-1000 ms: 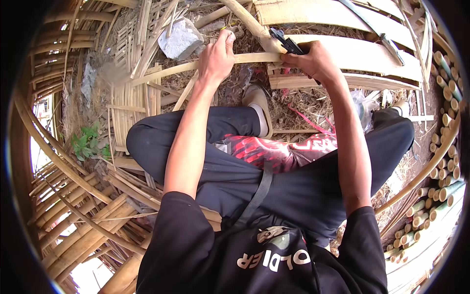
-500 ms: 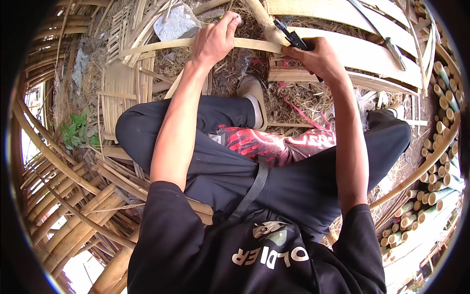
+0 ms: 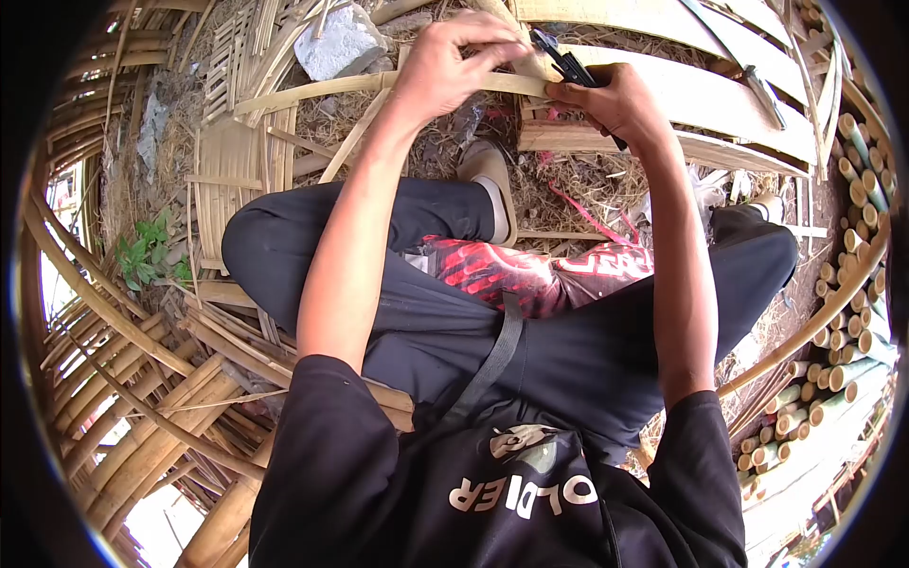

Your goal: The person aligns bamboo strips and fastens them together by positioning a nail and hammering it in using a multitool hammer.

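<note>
My right hand (image 3: pixel 615 102) is wrapped around a slim black hand tool (image 3: pixel 571 68), whose exact kind I cannot make out; its jointed-looking end points up and left. The thumb of that hand lies at the right end of a long, pale bamboo strip (image 3: pixel 331 89), which runs leftward in a slight curve. Over the strip, my left hand (image 3: pixel 459 64) reaches toward the tool's upper end. Its fingers are smeared by motion, and whether they hold anything small does not show.
Wide split bamboo slats (image 3: pixel 663 85) lie ahead to the right, with a long-bladed tool (image 3: pixel 762 97) on them. A grey stone block (image 3: pixel 339 45) sits ahead left. Cut bamboo poles (image 3: pixel 852 350) are stacked at right; bamboo framework (image 3: pixel 142 417) stands at left. My crossed legs (image 3: pixel 568 360) are below.
My left hand has moved right, from above the strip toward the black tool, and its pinched fingers have stretched rightward. My right hand has stayed nearly in place, still holding the tool.
</note>
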The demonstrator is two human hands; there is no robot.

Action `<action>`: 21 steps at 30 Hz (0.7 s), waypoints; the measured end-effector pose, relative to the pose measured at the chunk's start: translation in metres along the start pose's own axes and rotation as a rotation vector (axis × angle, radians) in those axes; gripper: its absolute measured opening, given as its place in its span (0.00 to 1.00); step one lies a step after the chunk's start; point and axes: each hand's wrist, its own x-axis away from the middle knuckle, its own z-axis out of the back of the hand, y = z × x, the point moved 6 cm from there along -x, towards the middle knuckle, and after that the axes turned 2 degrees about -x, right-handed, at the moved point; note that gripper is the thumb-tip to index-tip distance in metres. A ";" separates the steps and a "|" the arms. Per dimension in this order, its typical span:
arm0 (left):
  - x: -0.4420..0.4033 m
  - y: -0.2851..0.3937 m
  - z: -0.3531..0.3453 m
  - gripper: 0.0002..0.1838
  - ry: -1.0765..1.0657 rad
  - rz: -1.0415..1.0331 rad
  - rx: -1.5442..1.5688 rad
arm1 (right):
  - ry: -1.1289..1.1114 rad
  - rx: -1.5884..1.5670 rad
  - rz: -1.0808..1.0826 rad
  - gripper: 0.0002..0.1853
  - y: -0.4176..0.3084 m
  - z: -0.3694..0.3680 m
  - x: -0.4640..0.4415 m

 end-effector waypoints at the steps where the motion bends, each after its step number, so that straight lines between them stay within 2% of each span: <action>1: 0.000 0.001 -0.005 0.07 0.001 0.000 0.000 | -0.006 -0.023 0.002 0.24 0.001 -0.001 -0.001; 3: 0.003 -0.002 -0.020 0.07 -0.071 0.048 0.016 | -0.017 -0.041 0.014 0.25 0.004 -0.002 -0.003; 5: 0.006 -0.007 -0.030 0.07 -0.065 -0.015 0.020 | -0.027 -0.058 0.026 0.25 0.005 -0.003 -0.005; 7: 0.012 -0.004 -0.034 0.09 -0.025 -0.097 -0.128 | -0.029 -0.028 -0.016 0.24 0.006 -0.003 -0.004; 11: 0.013 -0.012 -0.034 0.12 -0.047 -0.061 -0.061 | -0.032 -0.032 -0.020 0.24 0.000 -0.001 0.001; 12: 0.012 -0.012 -0.032 0.08 -0.012 -0.089 -0.058 | -0.030 -0.031 -0.012 0.24 -0.001 0.000 0.002; 15: 0.014 -0.016 -0.033 0.12 -0.044 -0.072 -0.075 | -0.020 -0.039 0.010 0.24 -0.005 0.000 0.004; 21: 0.014 -0.019 -0.033 0.09 -0.067 -0.001 -0.044 | -0.016 0.012 -0.030 0.24 -0.002 0.002 0.002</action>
